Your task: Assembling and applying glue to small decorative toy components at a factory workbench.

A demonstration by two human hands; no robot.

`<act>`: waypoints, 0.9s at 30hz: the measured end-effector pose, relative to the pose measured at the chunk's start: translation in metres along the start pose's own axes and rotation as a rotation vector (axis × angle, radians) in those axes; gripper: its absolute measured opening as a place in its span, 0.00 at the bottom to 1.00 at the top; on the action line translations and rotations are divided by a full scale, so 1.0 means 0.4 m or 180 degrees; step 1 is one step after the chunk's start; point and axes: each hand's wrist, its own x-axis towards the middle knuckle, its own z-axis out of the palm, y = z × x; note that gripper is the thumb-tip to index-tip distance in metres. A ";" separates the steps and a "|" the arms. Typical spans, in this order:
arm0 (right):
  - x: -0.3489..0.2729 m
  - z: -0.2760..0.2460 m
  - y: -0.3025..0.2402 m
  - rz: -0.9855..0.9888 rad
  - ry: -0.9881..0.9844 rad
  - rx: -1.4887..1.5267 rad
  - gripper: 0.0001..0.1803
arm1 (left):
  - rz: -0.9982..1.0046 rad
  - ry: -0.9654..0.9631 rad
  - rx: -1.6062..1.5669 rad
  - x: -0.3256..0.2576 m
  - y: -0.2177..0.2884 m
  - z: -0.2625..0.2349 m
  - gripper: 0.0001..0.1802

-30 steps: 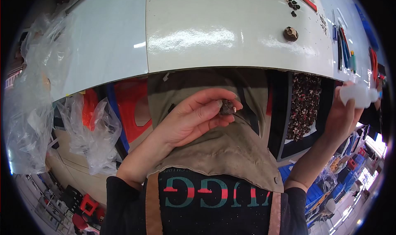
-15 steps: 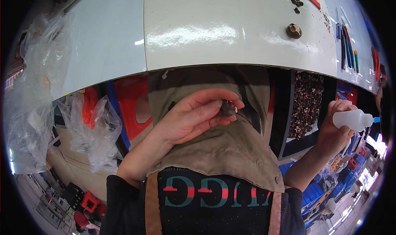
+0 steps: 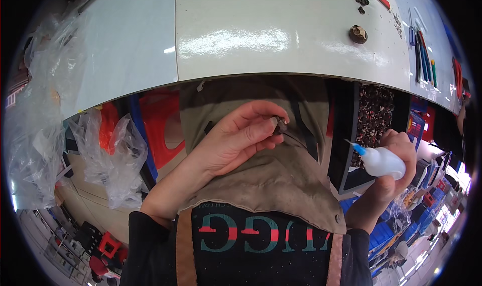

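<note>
Over my lap, my left hand [image 3: 240, 138] is closed on a small dark brown lump [image 3: 281, 126], pinched between thumb and fingers; the fingers partly cover it, and I cannot make out its exact kind. Off to the right, my right hand [image 3: 399, 158] grips a white squeeze bottle [image 3: 384, 162] with a blue cap and a thin needle tip [image 3: 354, 145]. The tip points left and slightly up, toward the left hand but well apart from the lump.
The white table [image 3: 241, 25] spans the far side, bearing a round brown piece [image 3: 358, 34], several small dark bits [image 3: 360, 0] and slim tools [image 3: 424, 57]. A black tray of dark and red fragments [image 3: 371, 110] stands right of my lap. Plastic bags [image 3: 113, 158] hang left beside a red stool [image 3: 160, 130].
My right hand has swung the bottle left, turning its tip from right to left. The left hand has tilted the lump slightly, staying nearly in place.
</note>
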 end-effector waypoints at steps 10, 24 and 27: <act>0.034 0.038 -0.029 -0.0186 -0.0582 -0.1019 0.30 | 0.0072 0.0192 0.0025 -0.011 0.002 0.026 0.12; 0.054 0.048 -0.041 -0.0212 -0.0888 -0.1201 0.26 | 0.0020 0.0263 0.0116 -0.005 0.004 0.034 0.11; 0.057 0.051 -0.044 -0.0201 -0.0888 -0.1254 0.26 | 0.0063 0.0216 0.0154 -0.003 0.003 0.036 0.11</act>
